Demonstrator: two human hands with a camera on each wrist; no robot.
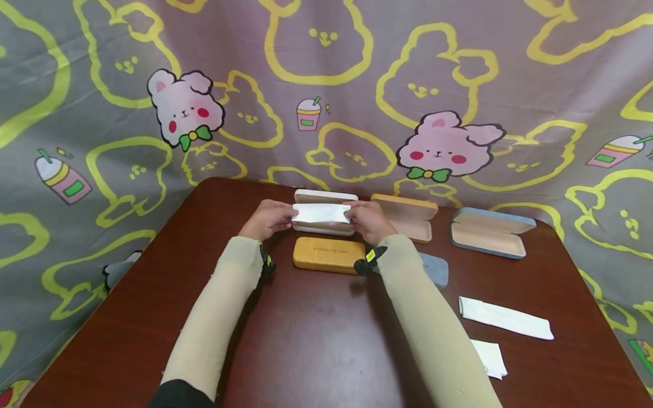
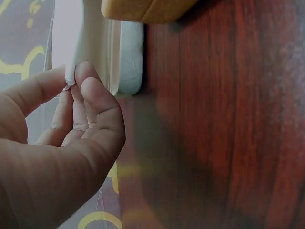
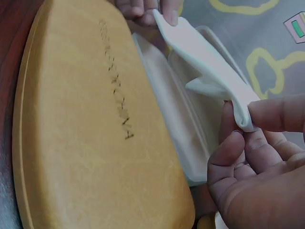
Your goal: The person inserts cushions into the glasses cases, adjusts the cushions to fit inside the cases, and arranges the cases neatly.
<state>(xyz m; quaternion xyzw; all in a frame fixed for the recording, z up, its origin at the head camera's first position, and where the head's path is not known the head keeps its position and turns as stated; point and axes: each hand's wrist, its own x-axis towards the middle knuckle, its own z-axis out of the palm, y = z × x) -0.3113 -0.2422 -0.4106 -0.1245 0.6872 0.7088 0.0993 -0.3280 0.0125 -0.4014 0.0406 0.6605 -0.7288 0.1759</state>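
Observation:
A folded white cloth (image 1: 321, 213) is stretched between both hands, just over an open white glasses case (image 1: 326, 196). My left hand (image 1: 270, 219) pinches its left end between thumb and fingers. At the opposite end my right hand (image 1: 370, 220) pinches the other edge. In the right wrist view the folded cloth (image 3: 205, 57) has a loose flap hanging beneath it, above the case's hollow. A closed yellow glasses case (image 1: 329, 254) with dark lettering lies just in front of the white one. The left wrist view shows the cloth's end gripped at the fingertips (image 2: 88, 71).
An open yellow case (image 1: 415, 229) and an open blue-grey case (image 1: 490, 241) stand along the back right. Partly behind the right forearm lies a closed blue case (image 1: 435, 269). Two more folded white cloths (image 1: 505, 318) lie at the right. A patterned curtain (image 1: 326, 102) hangs behind the table.

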